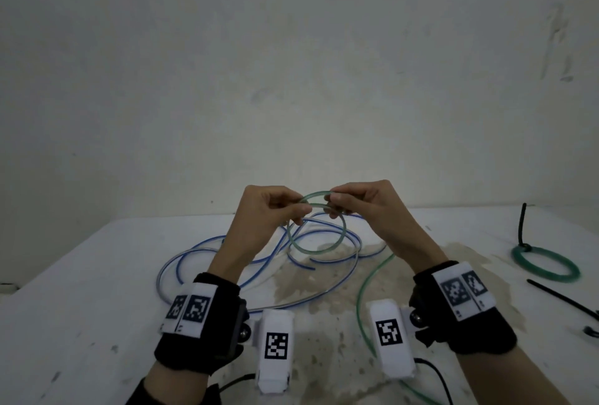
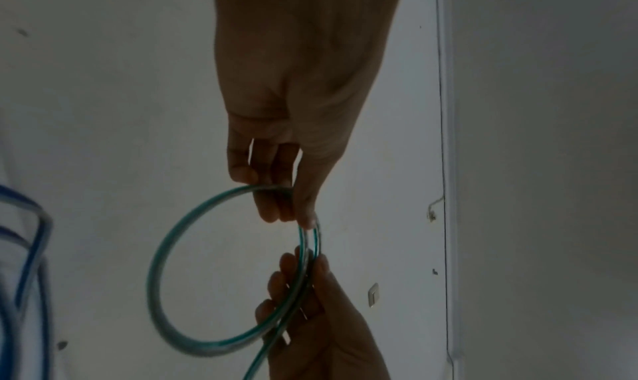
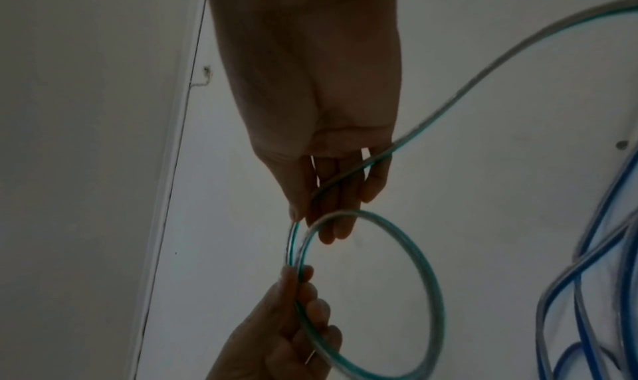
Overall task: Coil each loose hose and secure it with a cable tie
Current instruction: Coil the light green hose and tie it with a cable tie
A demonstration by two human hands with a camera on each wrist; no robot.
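no readable words, brands or numbers anywhere. only black-and-white square code markers (image 1: 195, 308) on the white bands of the black wrist straps and on the two white camera housings (image 1: 276, 345), patterns rather than legible text, with tiny dark marks beneath the band patterns too small to make out. nothing printed on the hoses, the wall or the surface (image 1: 81, 275) in the wrist views.

Both hands' fingers (image 2: 273, 206) pinch the green hose (image 2: 162, 252) loop.
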